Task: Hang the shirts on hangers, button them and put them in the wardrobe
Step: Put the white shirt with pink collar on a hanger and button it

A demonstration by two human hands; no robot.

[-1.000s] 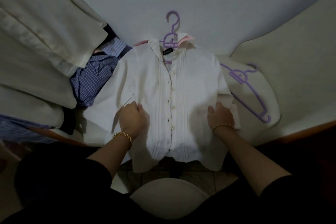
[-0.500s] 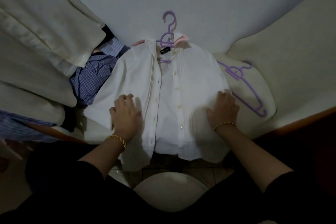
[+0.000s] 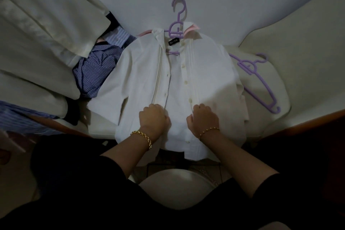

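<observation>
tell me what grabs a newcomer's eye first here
The white shirt stands out most, spread in the middle on a purple hanger with its front open. The left hand and the right hand grip its two front edges low down. A spare purple hanger lies to its right and a blue checked shirt to its left.

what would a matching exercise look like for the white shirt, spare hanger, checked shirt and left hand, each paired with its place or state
Things:
1. white shirt
2. spare purple hanger
3. blue checked shirt
4. left hand

Places or states:
A. bunched up left of the white one
B. fingers curled on the shirt's front edge
C. lying alone at the right
D. laid out unbuttoned, a second hanger inside it

Pairs: 1-D, 2-C, 3-A, 4-B
</observation>
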